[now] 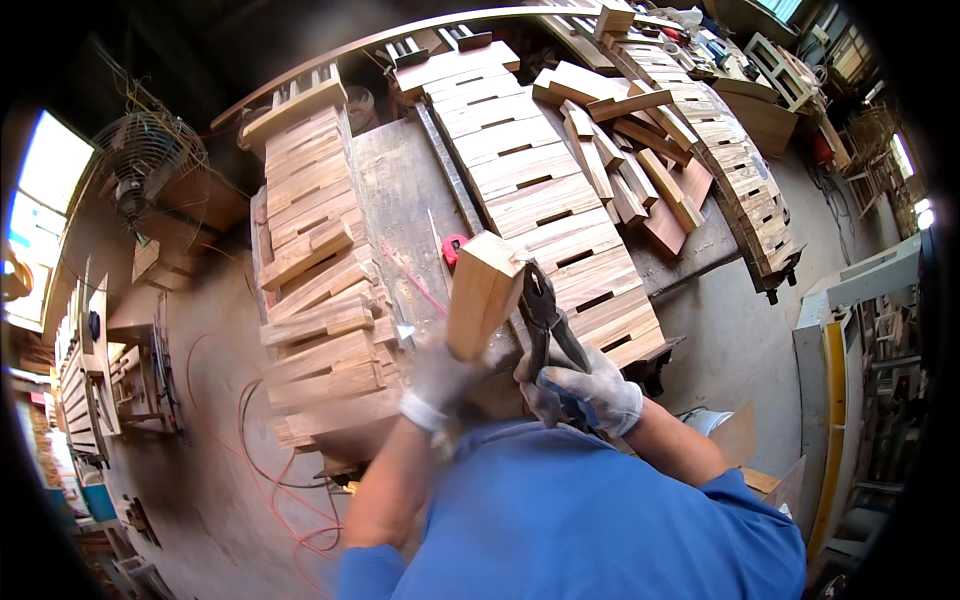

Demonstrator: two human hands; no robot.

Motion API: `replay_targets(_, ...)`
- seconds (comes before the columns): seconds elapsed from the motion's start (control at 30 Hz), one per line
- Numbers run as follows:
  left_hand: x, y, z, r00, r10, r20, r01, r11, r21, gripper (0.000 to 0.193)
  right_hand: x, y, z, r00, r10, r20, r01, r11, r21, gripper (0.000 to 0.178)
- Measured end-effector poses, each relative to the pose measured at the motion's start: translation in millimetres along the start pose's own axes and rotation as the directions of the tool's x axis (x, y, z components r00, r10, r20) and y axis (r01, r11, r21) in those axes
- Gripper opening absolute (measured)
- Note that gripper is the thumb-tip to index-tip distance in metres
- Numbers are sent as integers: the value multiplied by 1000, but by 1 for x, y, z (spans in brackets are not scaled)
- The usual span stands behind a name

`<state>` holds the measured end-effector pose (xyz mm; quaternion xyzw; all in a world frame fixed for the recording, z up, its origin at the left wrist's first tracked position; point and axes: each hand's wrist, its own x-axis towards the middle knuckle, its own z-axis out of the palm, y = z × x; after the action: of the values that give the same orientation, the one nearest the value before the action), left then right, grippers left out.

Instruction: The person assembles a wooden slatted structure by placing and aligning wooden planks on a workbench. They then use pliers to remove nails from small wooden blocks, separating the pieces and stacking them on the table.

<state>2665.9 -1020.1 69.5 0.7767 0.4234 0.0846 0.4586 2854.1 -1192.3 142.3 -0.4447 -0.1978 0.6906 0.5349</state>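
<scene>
In front of me a squared wooden block [478,300] stands on end, tilted, its end face toward me. Gloved in white, my left hand [445,380] is closed around its lower part; the glove is slightly blurred. My right hand [590,390], gloved too, grips the handles of dark metal pliers [545,310]. Their jaws are at the block's upper right corner; whether they bite on anything there is too small to tell. Behind the block lies a red tape measure [454,248] on the bench. A row of slotted wooden pieces [540,185] runs just beyond the pliers.
Left, more wooden pieces [320,270] lie in a row, some loosely stacked. Loose blocks [640,170] are heaped at the right, beside another slotted row [735,160]. A wire-caged fan [150,165] stands at far left. Red hoses [250,455] trail over the floor.
</scene>
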Motion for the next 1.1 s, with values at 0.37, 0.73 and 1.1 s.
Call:
replay_targets(0.37, -10, -6, 33, 871, -92, 483, 492, 170, -854, 57, 26, 2, -13, 924, -338, -179, 160, 768, -620, 27)
replay_targets(0.73, -14, 18, 26, 978, -100, 185, 210, 437, -874, 43, 23, 21, -36, 984, 4, -180, -112, 798, -592, 23)
replay_targets(1.1, -20, 38, 23, 984, -134, 120, 178, 632, -754, 42, 19, 14, -32, 977, -11, -212, -125, 779, -614, 21)
